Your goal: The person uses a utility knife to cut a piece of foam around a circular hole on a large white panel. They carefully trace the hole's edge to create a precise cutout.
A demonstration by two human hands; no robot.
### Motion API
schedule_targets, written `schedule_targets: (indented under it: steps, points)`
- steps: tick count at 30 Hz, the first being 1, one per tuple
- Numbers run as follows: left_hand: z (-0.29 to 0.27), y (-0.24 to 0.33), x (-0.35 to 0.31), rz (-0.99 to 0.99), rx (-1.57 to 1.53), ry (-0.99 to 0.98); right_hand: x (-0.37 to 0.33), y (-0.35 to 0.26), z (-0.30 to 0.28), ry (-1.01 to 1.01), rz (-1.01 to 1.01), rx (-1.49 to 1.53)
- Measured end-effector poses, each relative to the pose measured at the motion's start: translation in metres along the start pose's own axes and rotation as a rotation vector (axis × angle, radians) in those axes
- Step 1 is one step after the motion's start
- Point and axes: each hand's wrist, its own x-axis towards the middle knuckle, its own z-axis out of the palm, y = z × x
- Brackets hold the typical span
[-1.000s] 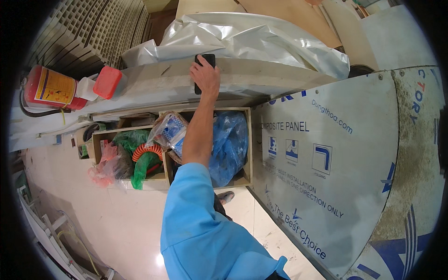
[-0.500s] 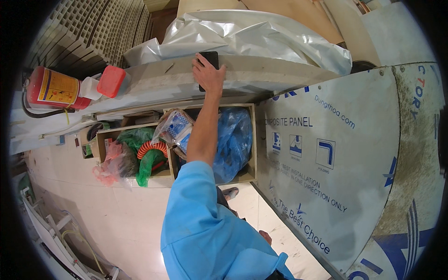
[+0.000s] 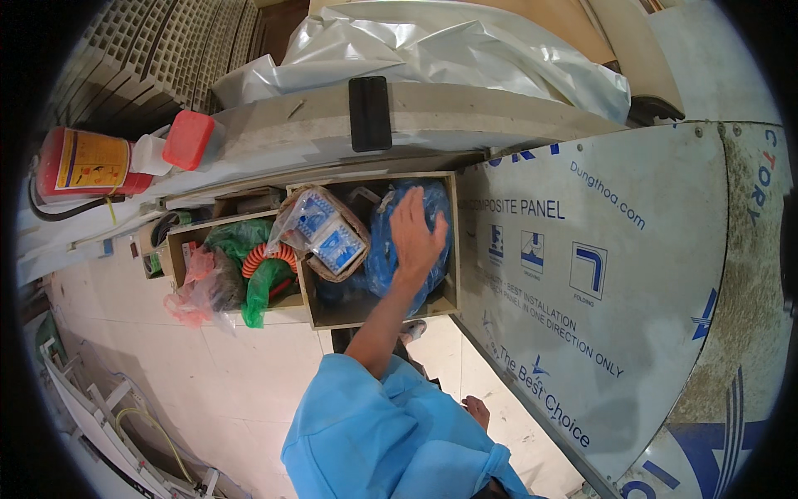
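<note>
My left hand (image 3: 416,237) is open with its fingers stretched out, over the blue plastic bag (image 3: 386,241) in the right drawer. Whether it touches the bag, I cannot tell. A black smartphone (image 3: 370,114) lies on the ledge beyond the drawer, with no hand on it. Left of the blue bag, an open carton (image 3: 351,218) holds blue-and-white packets in clear plastic. At the lower right my right hand (image 3: 476,410) hangs low beside my body, small and partly hidden. Its fingers look loosely apart, and nothing shows in them.
The left drawer (image 3: 173,259) holds green and pink bags and an orange coiled hose (image 3: 268,259). A fire extinguisher (image 3: 83,164) and a red-lidded container (image 3: 188,140) stand at left. A large printed panel (image 3: 582,333) borders the right. Silver sheeting (image 3: 465,50) lies behind the ledge (image 3: 465,104).
My left hand has let go of the smartphone on the ledge and come back toward me, over the blue bag in the drawer. The carton of packets now shows fully.
</note>
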Motion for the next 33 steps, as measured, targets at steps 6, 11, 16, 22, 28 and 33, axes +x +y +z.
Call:
schedule_targets:
  steps: [6,11,16,22,28,33]
  points:
    - [-0.002,-0.039,0.105,-0.123,0.318,0.282,-0.003,0.018,-0.003,-0.026,-0.182,-0.196]
    - [0.013,-0.060,0.165,-0.245,0.460,0.330,-0.002,0.035,0.001,-0.066,-0.211,-0.245]
    - [0.031,-0.066,0.192,-0.267,0.496,0.257,-0.010,0.022,0.006,0.056,0.058,-0.025]
    - [0.041,-0.072,0.204,-0.213,0.569,0.316,-0.014,0.012,0.009,0.053,0.078,0.079]
    - [0.045,-0.072,0.206,-0.197,0.517,0.304,-0.008,0.025,0.010,0.076,0.078,0.067]
    - [0.046,-0.073,0.207,-0.196,0.466,0.311,-0.009,0.026,0.010,0.040,0.006,0.014]
